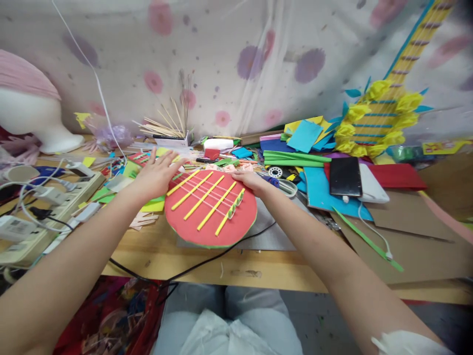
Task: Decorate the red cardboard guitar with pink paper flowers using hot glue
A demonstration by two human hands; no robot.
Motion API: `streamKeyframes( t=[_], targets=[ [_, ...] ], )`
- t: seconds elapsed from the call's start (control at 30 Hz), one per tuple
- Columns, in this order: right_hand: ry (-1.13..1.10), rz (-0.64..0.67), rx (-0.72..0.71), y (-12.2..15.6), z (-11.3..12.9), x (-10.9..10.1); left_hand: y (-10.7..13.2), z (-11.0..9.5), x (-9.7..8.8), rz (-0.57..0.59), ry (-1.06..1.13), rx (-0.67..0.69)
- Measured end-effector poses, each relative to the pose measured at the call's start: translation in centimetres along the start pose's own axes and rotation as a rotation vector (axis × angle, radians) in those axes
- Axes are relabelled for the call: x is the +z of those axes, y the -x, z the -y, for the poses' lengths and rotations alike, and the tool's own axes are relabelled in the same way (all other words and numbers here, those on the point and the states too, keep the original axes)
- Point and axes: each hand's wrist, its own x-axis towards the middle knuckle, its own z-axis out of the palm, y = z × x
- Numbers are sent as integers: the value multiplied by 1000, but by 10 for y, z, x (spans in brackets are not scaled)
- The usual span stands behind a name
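A toy guitar made of red foam or paper [210, 231] lies on a grey mat in front of me, with yellow strips and thin pale strings across its round body. Small green-and-white rolls [235, 206] are fixed at its right side. Its neck [140, 159] points away to the upper left, partly hidden by my left hand [157, 172]. That hand is open, fingers stretched and spread over where neck meets body. My right hand [249, 179] rests at the body's far right edge, fingers extended beside small pink flowers [242, 167]; its fingertips are partly hidden.
A power strip with plugs and cables [55, 217] stands left. A black cable [221, 254] crosses near the table's front edge. Coloured sheets [305, 135], a phone [345, 177] and cardboard [414, 251] lie right. A yellow flowered guitar [380, 118] leans behind; sticks [170, 123] stand at the back.
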Motion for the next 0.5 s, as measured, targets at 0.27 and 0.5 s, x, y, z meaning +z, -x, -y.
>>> streamKeyframes(
  t=[0.27, 0.5],
  targets=[
    [-330, -274, -317, -9, 29, -9, -9, 16, -20, -622, 664, -647],
    [-352, -540, -496, -39, 27, -11, -16, -30, 2, -41, 1597, -561]
  ],
)
